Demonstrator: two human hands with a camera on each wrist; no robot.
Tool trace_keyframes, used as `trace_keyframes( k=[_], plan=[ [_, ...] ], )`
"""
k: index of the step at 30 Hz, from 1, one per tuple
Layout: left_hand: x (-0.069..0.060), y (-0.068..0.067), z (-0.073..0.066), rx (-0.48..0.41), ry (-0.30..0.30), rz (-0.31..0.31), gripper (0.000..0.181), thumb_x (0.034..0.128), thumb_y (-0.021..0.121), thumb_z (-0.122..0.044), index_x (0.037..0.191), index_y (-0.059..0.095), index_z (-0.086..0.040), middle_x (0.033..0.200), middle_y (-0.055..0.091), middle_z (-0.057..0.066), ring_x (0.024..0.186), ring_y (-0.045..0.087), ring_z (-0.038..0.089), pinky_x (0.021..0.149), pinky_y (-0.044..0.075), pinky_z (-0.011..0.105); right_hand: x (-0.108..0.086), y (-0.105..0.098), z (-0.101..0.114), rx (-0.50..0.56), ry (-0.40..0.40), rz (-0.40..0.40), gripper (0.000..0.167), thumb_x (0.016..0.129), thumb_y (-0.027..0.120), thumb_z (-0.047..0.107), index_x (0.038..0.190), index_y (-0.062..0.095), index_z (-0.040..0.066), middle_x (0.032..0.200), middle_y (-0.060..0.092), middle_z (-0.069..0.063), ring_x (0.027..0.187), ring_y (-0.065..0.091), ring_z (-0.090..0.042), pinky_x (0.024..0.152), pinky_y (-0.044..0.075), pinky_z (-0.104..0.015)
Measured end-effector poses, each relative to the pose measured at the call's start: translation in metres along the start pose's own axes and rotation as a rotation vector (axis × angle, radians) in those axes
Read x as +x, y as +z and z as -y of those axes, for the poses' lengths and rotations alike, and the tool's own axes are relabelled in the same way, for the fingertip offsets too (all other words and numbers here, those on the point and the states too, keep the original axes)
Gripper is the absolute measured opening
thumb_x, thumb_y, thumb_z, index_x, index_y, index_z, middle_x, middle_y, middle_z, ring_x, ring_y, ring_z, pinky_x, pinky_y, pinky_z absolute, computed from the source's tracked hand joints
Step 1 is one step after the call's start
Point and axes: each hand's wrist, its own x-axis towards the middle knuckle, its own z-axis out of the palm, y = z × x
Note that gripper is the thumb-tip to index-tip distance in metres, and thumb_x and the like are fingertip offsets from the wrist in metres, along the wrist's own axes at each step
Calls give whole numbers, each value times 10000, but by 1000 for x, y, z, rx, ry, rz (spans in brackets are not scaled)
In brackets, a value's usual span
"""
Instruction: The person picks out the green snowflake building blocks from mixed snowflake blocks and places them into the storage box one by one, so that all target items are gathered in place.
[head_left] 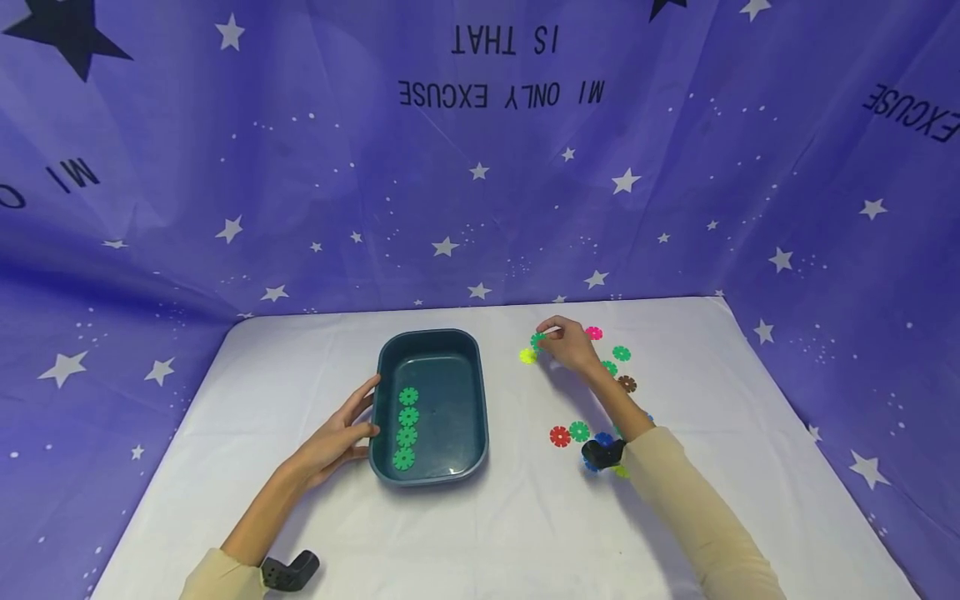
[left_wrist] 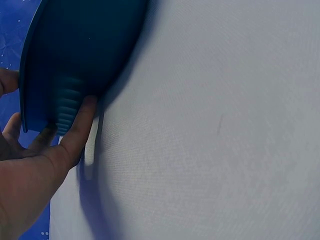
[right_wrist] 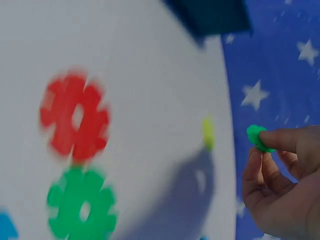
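My right hand (head_left: pixel 570 344) pinches a green snowflake disc (right_wrist: pixel 255 136) between thumb and fingertips, held above the white table. A yellow snowflake disc (head_left: pixel 528 356) lies just below it. To the left stands a dark teal plastic bin (head_left: pixel 457 400). Several green snowflake discs (head_left: pixel 407 416) form a column along the left part of its floor. My left hand (head_left: pixel 330 446) rests against the bin's left side, fingers spread and fairly straight. In the left wrist view, a fingertip (left_wrist: pixel 89 102) touches the bin's outer wall.
Loose discs lie right of the bin: a red disc (head_left: pixel 559 437), a green disc (head_left: pixel 579 431), a pink disc (head_left: pixel 594 333), a brown disc (head_left: pixel 627 383) and several others. My right forearm partly covers some. A purple star-printed curtain (head_left: pixel 480 208) encloses the white table (head_left: pixel 517 533).
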Motion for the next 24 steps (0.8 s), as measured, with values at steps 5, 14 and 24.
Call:
trace_keyframes(
  k=[5,14,24],
  plan=[
    [0,0,0,1,4,4,894,900,509,9,1620,70,-287,1652,-43,158,1369,268,468,999,406,611,-7,20,31,109,-34,59,199,909,684,26,1106,666,6,931,656,-111,915,617,-428,758,539,-442],
    [1,0,1,-4,-2,-15,898,892,524,-8,1618,87,-307,1654,-26,142,1398,248,482,1010,392,619,-16,70,75,181,-94,199,185,902,649,-42,1084,675,-14,938,688,-127,939,668,-388,747,576,-348],
    [1,0,2,4,-12,-19,887,897,524,-12,1615,105,-322,1658,-25,128,1398,260,488,1017,385,622,-10,116,100,147,-120,317,206,902,610,-65,1094,674,-30,930,707,-131,961,661,-420,771,576,-369]
  ],
)
